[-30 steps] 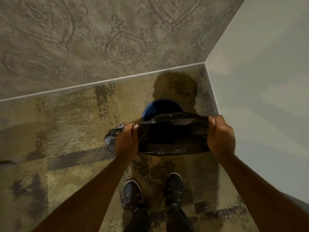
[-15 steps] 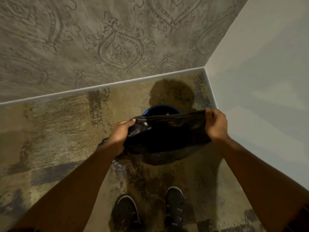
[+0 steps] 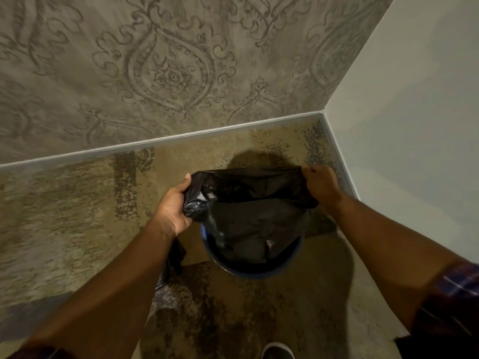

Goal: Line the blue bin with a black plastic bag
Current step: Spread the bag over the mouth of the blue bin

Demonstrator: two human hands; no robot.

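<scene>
Dark plaid sleeve (image 3: 456, 288) pushed up the right forearm; bare hands; dark shoe (image 3: 278, 352) with pale rim.

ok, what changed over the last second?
Both hands carried the black bag forward and down: its body now hangs inside the blue bin, where before it was held in front of it. Unchanged: the left hand and right hand keep their grip on the bag's mouth; the bin sits in the same corner.

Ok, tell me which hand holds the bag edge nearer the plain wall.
The right hand, its grip pinching the black bag rim beside the plain pale wall; the left hand holds the opposite edge.
</scene>
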